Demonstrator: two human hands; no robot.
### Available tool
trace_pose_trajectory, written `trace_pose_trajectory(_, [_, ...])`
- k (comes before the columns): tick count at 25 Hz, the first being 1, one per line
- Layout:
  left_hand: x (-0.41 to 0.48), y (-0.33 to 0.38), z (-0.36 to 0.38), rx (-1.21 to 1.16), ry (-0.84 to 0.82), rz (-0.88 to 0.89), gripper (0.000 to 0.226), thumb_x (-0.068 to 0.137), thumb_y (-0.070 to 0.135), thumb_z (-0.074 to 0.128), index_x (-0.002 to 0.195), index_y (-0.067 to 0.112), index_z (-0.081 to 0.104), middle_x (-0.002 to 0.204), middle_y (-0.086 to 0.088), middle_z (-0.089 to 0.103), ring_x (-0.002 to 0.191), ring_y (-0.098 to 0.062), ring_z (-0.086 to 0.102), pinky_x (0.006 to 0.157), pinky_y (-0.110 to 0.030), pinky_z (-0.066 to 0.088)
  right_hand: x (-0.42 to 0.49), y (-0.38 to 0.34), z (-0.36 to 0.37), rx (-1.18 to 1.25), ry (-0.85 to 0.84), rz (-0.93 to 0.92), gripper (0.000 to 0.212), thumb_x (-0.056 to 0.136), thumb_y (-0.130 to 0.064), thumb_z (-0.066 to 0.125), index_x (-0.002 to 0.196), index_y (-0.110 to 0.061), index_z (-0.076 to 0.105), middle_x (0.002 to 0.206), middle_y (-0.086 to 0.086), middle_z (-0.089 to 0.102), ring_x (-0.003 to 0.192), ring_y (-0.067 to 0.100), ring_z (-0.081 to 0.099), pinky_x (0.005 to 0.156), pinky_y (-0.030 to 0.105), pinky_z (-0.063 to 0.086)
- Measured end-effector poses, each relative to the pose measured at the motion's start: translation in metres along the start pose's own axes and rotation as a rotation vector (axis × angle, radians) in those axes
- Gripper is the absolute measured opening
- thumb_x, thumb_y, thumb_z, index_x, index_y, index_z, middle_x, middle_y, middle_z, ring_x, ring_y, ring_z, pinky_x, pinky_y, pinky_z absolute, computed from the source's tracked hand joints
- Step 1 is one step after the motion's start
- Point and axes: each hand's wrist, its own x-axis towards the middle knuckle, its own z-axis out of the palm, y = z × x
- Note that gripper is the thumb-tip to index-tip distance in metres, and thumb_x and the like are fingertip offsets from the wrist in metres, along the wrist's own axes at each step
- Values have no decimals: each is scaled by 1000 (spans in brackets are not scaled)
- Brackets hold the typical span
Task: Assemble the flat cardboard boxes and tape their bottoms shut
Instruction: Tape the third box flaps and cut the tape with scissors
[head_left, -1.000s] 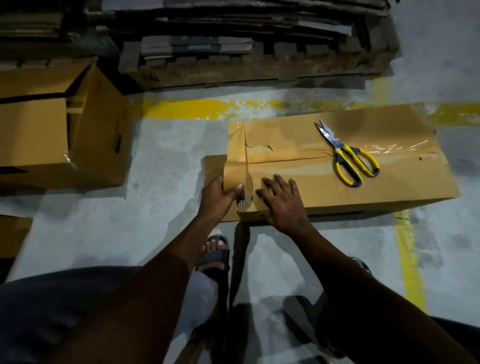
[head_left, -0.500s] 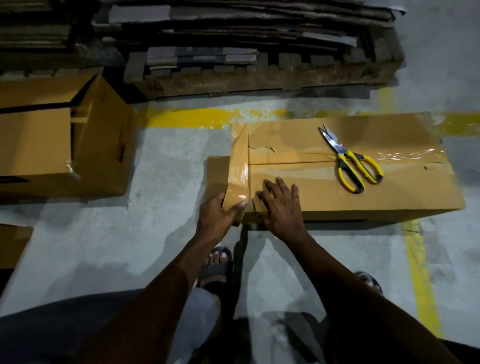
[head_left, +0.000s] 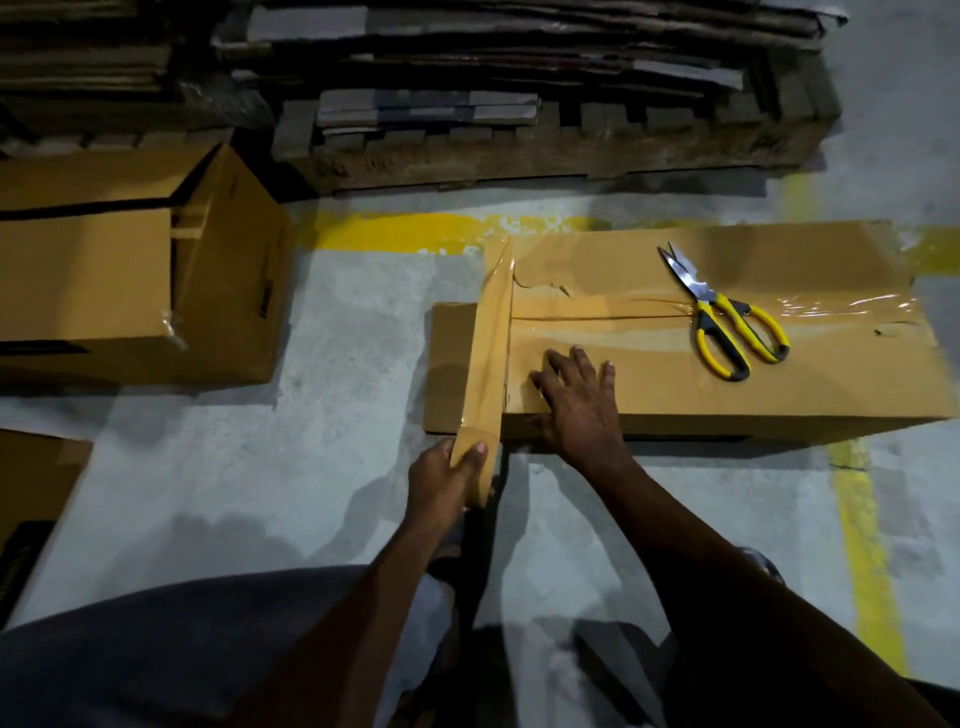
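In the head view, a grey concrete floor (head_left: 337, 467) carries yellow painted lines (head_left: 415, 234). A pallet (head_left: 519, 161) stacked with flat cardboard (head_left: 519, 41) sits at 12 o'clock and an assembled box (head_left: 130, 291) at 9 o'clock. The long box (head_left: 727, 395) lies from centre toward 3 o'clock, with scissors (head_left: 727, 322) resting on top. The right hand (head_left: 576, 400) presses flat, fingers spread, on its near left corner. The left hand (head_left: 441, 483), just beside at 7 o'clock, grips a tape roll (head_left: 475, 467), whose strip (head_left: 493, 338) stretches across the box's left end. Bare floor separates the two boxes.

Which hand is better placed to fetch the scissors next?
Right: the right hand lies flat on the box, nearer the scissors, holding nothing; the left hand grips the tape roll.
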Motion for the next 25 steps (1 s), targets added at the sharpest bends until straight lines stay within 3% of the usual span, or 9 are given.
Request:
trace_pose_trajectory(4, [0,-2,15,-116,-33,-57,13,95,25,58,91,15,64,76,3,64,52,8,60,47,-6,41,0,0,3,-26,-8,5,67,84,-34,70,144,-24,43,160,9,25,151,35,8,117,66,9])
trace_pose_trajectory(8, [4,-11,22,-166,-53,-105,17,96,24,56,100,9,63,75,3,63,49,9,59,44,-7,42,0,1,4,-31,13,-4,68,82,-33,72,143,-22,44,158,10,28,150,36,11,116,66,11])
trace_pose_trajectory(13, [10,-19,29,-174,-67,-124,15,97,26,55,94,12,61,78,-1,64,50,5,61,46,-8,43,0,2,7,-49,35,-6,66,83,-33,72,142,-22,46,157,11,31,150,36,13,117,66,10])
trace_pose_trajectory(15, [12,-21,31,-203,-73,-136,19,93,35,60,92,16,59,82,-2,65,61,-1,66,60,-18,54,-1,2,8,-45,46,-15,65,84,-34,71,142,-21,47,157,11,31,150,37,14,116,66,11])
trace_pose_trajectory(17, [16,-24,33,-203,-77,-175,26,86,43,65,96,22,54,91,0,65,81,-15,66,79,-38,56,0,2,9,-39,45,-15,66,84,-35,71,143,-21,46,158,11,30,150,37,13,116,66,10])
trace_pose_trajectory(20, [19,-26,34,-249,-81,-237,27,86,34,69,103,22,52,98,1,64,89,-17,62,84,-40,53,0,3,11,-41,30,-50,76,83,-43,70,147,-21,37,161,12,22,150,37,10,116,66,9])
trace_pose_trajectory(22, [19,-28,35,-256,-84,-247,24,83,34,72,97,25,56,105,-7,67,95,-25,64,88,-47,54,-1,4,13,-89,2,-178,86,85,-49,65,154,-25,20,164,10,11,150,37,7,115,68,9])
trace_pose_trajectory(25, [21,-34,36,-229,-73,-253,26,79,37,74,95,24,59,104,-8,68,96,-29,65,89,-50,53,-2,6,17,-190,-51,-315,81,92,-38,59,155,-37,7,166,4,5,151,37,2,110,74,7])
